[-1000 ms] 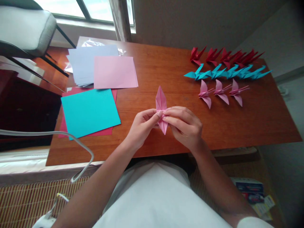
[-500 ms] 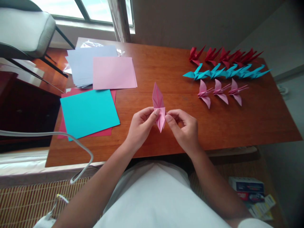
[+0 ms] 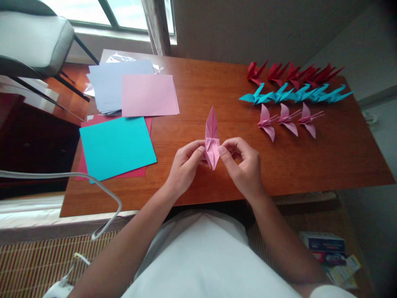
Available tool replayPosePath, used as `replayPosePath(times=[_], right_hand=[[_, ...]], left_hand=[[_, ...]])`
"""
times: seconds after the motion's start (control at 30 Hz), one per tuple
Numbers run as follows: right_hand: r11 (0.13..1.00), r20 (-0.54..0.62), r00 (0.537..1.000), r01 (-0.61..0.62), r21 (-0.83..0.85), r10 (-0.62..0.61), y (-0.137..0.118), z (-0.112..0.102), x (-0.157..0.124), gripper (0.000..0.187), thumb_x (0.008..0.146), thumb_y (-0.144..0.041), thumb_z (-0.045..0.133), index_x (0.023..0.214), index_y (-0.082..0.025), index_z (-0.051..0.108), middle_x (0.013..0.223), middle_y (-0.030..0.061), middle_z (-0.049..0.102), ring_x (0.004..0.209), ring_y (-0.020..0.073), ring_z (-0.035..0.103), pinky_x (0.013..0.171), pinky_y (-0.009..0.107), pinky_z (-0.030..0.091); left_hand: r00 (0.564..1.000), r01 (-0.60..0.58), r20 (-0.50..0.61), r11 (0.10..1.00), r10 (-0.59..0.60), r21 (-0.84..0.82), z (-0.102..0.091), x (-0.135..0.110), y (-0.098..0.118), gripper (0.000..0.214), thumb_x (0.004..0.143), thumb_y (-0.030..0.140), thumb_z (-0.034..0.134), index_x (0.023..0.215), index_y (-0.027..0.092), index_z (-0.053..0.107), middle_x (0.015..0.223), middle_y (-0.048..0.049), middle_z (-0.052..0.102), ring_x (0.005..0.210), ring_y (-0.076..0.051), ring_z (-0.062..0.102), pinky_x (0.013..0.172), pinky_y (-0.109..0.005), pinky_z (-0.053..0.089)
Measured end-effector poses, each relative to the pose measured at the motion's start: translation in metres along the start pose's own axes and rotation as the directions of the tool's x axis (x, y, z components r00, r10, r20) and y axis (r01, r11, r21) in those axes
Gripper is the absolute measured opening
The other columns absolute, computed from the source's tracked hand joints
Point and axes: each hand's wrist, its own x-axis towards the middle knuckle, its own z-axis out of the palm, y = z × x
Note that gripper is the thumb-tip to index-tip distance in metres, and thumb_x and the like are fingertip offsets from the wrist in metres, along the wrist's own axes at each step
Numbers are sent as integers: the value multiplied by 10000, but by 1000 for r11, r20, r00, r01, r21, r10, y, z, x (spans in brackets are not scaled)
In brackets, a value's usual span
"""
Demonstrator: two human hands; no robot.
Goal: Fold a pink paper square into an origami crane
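A folded piece of pink origami paper [image 3: 212,142] is held upright above the table, its long point toward the far side and its short point toward me. My left hand [image 3: 187,165] pinches its left edge between thumb and fingers. On the opposite edge, my right hand [image 3: 242,167] grips it with the thumb on top and the index finger curled behind. The fingertips beneath the paper are partly hidden.
Finished paper cranes stand in rows at the right: red [image 3: 256,73], blue [image 3: 282,94] and pink [image 3: 267,122]. At the left lie pink sheets [image 3: 150,95], grey sheets [image 3: 107,85], blue paper [image 3: 118,147] and red paper [image 3: 141,171]. A white cable [image 3: 107,190] crosses the table's left corner.
The pink origami paper has shifted slightly right and turned to face me more squarely. My left thumb has slid from its middle to the left edge; my right thumb now overlaps the right edge.
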Motion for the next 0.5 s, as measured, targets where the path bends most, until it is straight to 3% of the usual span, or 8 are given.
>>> replayPosePath(times=[0.13, 0.3, 0.4, 0.5], right_hand=[[981, -28, 984, 170, -98, -173, -2, -2, 2, 99, 941, -279, 636, 1008, -216, 675, 968, 49, 673, 842, 181, 627, 657, 303, 502], [908, 71, 918, 397, -136, -391, 0, -7, 6, 336, 935, -138, 501, 1224, -217, 653, 1184, 113, 688, 1128, 259, 634, 934, 451, 535], [893, 77, 911, 413, -180, -406, 0, -10, 13, 305, 915, -171, 595, 1211, -227, 649, 1115, 91, 712, 1006, 235, 663, 843, 397, 560], [912, 68, 934, 357, -201, -351, 1, -13, 22, 81, 911, -225, 670, 987, -230, 696, 857, 17, 703, 763, 170, 637, 718, 319, 535]], left_hand=[[1000, -30, -4, 996, 31, 78, 1, 0, 1, 263, 854, 387, 748, 954, 144, 762, 808, -28, 715, 704, -138, 619, 640, -214, 500], [999, -51, -9, 994, 52, 101, 1, 2, 1, 217, 860, 357, 741, 874, 142, 721, 761, -16, 698, 670, -128, 611, 621, -210, 479], [998, -62, 16, 987, 61, 146, 1, 0, 2, 206, 871, 343, 723, 865, 138, 703, 730, -2, 683, 628, -111, 604, 579, -195, 460], [998, -24, 65, 986, 14, 165, 2, -2, 4, 210, 891, 344, 690, 876, 135, 684, 740, -10, 692, 635, -122, 637, 591, -206, 486]])
